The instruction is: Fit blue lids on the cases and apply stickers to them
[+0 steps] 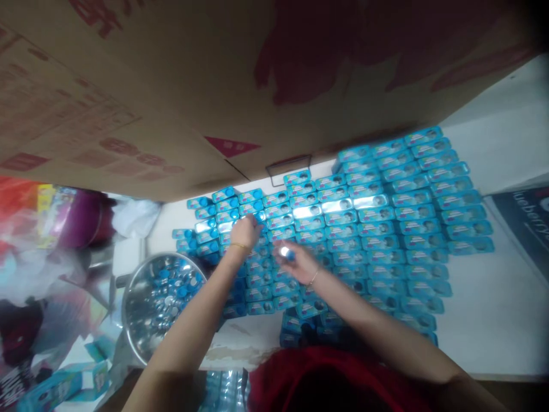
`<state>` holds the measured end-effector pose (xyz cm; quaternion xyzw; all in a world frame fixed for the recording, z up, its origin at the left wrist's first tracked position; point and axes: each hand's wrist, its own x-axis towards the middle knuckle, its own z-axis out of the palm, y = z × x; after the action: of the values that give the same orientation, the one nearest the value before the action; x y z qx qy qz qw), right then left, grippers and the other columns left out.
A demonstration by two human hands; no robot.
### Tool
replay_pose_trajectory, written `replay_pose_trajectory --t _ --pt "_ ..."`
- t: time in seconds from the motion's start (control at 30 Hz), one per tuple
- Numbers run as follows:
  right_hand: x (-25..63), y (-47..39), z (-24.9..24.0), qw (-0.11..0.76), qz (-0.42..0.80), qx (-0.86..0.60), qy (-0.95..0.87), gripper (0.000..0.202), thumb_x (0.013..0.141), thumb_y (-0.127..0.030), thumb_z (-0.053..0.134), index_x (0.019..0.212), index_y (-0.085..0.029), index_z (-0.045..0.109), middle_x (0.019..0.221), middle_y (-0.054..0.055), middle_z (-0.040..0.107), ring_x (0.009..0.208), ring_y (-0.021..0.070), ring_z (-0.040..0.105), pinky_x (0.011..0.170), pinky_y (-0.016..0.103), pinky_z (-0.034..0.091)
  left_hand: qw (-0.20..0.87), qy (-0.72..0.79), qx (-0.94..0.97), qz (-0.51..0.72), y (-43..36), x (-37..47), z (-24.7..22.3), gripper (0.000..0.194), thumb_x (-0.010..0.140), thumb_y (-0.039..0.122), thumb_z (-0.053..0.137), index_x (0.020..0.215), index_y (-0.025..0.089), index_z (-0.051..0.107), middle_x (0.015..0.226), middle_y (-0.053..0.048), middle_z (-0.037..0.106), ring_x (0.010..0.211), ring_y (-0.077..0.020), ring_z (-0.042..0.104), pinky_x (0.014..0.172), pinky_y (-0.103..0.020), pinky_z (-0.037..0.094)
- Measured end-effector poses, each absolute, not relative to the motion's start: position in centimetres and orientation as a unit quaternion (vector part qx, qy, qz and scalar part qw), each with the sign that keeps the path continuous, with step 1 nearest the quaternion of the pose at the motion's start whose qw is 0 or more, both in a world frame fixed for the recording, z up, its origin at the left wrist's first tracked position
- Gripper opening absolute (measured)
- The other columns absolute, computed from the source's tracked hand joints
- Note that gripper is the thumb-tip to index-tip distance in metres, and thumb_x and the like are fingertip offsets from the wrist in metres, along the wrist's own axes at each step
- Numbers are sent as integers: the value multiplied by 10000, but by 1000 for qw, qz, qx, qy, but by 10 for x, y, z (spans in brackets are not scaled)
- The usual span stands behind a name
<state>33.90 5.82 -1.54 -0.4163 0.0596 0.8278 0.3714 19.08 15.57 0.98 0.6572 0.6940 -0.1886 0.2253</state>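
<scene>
My left hand (245, 230) is closed, with its fingertips down on the rows of small turquoise boxes (338, 217). What it pinches, if anything, is hidden. Just to its right, my right hand (302, 264) is turned partly palm up. Its fingers curl round a small round silver-and-blue piece (286, 252), which is blurred. Many of the boxes show a round hole at one end, and several on the left have a blue disc there. A metal bowl (128, 320) with loose small blue and silver round pieces (171, 292) stands left of my left forearm.
A large printed cardboard carton (180, 103) looms across the top, right behind the boxes. Plastic bags and a purple item (81, 217) crowd the left side. An opened turquoise box (86, 372) lies lower left. A dark "blueberry" package (523, 223) sits on the right.
</scene>
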Motion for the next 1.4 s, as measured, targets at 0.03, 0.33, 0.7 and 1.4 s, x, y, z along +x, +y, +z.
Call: replay_pose_trajectory --t 0.03,0.33,0.7,1.4 --pt "339 58 -14 367 825 -427 55 200 791 -349 645 889 -176 639 652 10 634 472 82 527 367 162 289 226 693 653 -205 157 191 10 250 846 426 555 941 201 609 934 -91 709 918 -245 657 717 -293 446" --pt "333 64 -6 381 806 -453 3 410 774 -582 636 888 -189 613 615 -19 601 418 66 457 332 165 220 196 694 639 -268 163 192 12 373 858 496 518 1005 175 637 1004 -149 697 981 -292 653 761 -336 480" --pt "318 44 -5 449 773 -431 124 89 782 -240 655 745 -182 598 740 3 657 678 119 604 585 219 496 304 504 808 22 58 209 39 216 835 135 458 912 197 650 915 -64 622 888 -178 579 815 -297 463" --pt "325 33 4 330 747 -569 -96 529 611 -659 716 767 -211 482 663 -15 681 348 64 488 305 166 248 227 713 619 -239 119 192 21 391 840 496 528 964 154 669 999 -160 697 958 -285 653 772 -337 482"
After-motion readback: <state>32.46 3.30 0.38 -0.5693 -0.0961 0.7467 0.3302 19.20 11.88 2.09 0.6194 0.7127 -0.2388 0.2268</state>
